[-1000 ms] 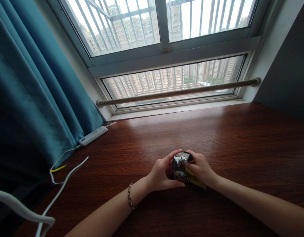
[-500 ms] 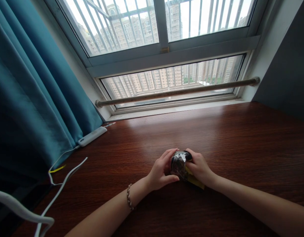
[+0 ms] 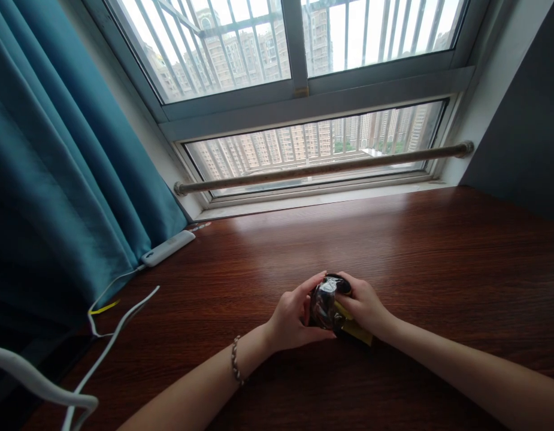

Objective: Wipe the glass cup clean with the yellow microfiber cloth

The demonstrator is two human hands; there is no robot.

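Observation:
Between my two hands is a rounded black and yellow object [image 3: 324,304] with a shiny, clear film over its side; its exact kind is hard to make out. My left hand [image 3: 293,316] curves around its left side, index finger at the top edge and thumb stretched along the bottom. From the right, my right hand [image 3: 365,306] grips the black part, with the thumb on top beside a yellow strip [image 3: 357,331] that sticks out below. The fingers' undersides and the far side of the object are hidden.
The dark red-brown wooden surface [image 3: 241,257] runs to a window with a metal rail [image 3: 321,170]. On the left lie a white power strip [image 3: 169,248], a white cable [image 3: 112,341] and a yellow strip [image 3: 105,307], near a blue curtain [image 3: 101,197].
My left hand has opened wider around the object, its thumb reaching farther right beneath it. The film side looks rounder and less crinkled now. My right hand stays nearly in place.

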